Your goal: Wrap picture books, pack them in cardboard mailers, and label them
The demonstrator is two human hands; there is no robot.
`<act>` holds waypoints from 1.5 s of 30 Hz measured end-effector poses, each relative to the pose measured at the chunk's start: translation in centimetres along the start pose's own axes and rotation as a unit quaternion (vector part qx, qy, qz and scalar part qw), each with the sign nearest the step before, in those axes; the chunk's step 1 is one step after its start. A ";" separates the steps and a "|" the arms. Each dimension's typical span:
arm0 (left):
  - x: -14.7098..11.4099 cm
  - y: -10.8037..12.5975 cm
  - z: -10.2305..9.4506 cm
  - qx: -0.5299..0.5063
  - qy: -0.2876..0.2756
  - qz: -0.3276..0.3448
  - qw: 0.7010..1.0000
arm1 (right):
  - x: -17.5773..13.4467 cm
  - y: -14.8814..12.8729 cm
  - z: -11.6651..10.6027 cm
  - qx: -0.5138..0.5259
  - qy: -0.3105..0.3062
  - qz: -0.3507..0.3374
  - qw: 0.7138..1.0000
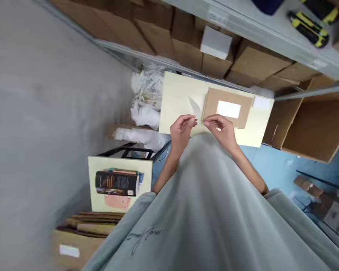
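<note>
A flat brown cardboard box [245, 119] lies on a pale cream tabletop [175, 94], with a white label [228, 109] on its upper face. Just left of the box, my left hand [183, 130] has its fingers pinched together at the lower end of a thin, curled piece of pale paper [195, 107], which stands up from the fingertips. Beside the box's near left corner is my right hand [220, 129], its thumb and forefinger closed together. Whatever that pinch holds, if anything, is too small to make out.
A white slip [261, 102] lies at the tabletop's right end. Cardboard boxes [186, 49] fill the shelf behind; a large open carton [316, 124] stands at the right. Crumpled white packing material [147, 101] is at the left, above a small table with books [115, 183].
</note>
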State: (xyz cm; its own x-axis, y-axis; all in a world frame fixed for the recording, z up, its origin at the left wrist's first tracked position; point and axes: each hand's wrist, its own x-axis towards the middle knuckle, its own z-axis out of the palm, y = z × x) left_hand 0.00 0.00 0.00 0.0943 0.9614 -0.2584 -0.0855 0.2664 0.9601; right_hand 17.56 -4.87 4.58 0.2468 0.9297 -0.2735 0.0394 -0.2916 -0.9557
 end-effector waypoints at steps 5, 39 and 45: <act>-2.1 -1.3 5.8 0.020 -0.083 -0.029 0.996 | -2.8 2.7 -4.5 0.038 0.096 0.032 0.994; -1.8 -4.9 10.4 -0.011 -0.145 0.008 0.989 | -5.8 6.9 -18.8 0.007 0.092 -0.065 0.994; -2.1 -3.2 10.8 -0.014 -0.170 0.012 0.985 | -6.1 5.0 -19.6 0.020 0.104 -0.077 0.991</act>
State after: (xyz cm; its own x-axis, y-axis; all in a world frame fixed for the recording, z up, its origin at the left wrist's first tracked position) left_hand 10.82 -3.65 -1.40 0.4181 0.8905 -0.1794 -0.1196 0.2497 0.9609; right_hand 35.17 -16.43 3.62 0.4356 0.8946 -0.0991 0.0557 -0.1367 -0.9890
